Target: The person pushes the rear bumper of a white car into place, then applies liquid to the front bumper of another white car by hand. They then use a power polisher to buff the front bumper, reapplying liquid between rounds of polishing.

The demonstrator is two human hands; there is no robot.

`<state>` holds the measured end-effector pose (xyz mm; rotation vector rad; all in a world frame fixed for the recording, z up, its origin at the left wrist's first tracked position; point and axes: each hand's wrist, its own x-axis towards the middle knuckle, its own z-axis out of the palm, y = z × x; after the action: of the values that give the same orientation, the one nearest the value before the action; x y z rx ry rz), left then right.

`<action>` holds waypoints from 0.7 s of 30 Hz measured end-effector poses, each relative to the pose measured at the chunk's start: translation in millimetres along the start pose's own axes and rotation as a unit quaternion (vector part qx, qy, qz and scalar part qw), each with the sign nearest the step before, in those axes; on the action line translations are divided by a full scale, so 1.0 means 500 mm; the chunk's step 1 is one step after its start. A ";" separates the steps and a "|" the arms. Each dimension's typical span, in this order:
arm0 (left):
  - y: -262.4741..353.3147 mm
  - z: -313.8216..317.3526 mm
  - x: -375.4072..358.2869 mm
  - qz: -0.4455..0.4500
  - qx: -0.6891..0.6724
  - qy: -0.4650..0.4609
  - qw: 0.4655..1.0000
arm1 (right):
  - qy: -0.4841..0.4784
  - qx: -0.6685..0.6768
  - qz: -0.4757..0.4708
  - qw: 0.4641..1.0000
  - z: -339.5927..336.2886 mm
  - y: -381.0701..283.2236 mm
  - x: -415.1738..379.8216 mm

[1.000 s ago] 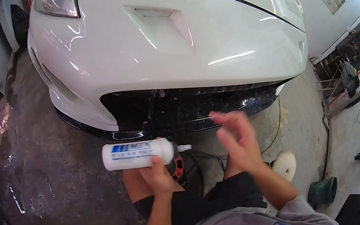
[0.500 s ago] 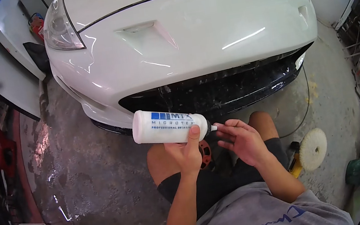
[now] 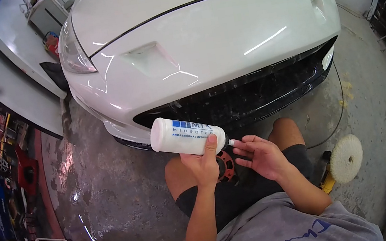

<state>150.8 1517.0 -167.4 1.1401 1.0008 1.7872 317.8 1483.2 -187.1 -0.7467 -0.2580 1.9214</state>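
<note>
Right hand (image 3: 266, 158) had come in to the bottle's nozzle (image 3: 231, 142).
The left hand (image 3: 202, 166) gripped the white bottle (image 3: 183, 138), tilted slightly nozzle-down before the car's front bumper (image 3: 115, 94); the right, apart from it a second earlier, had its loosely spread fingertips at the tip, though contact could not be told. That brought both hands to the bottle, above the lap, with the round pad (image 3: 346, 159) well apart on the floor (image 3: 119, 195).

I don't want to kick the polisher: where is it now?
In the head view, the polisher lies on the floor on the right, just outside the dark shorts.
</note>
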 end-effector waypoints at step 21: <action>0.017 0.028 -0.001 0.035 0.039 -0.053 0.997 | -0.015 0.085 0.029 0.996 -0.031 0.002 0.007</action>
<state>162.5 1516.3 -155.7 1.3196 0.9863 1.7344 325.5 1483.4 -200.9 -0.6189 -0.0899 1.9819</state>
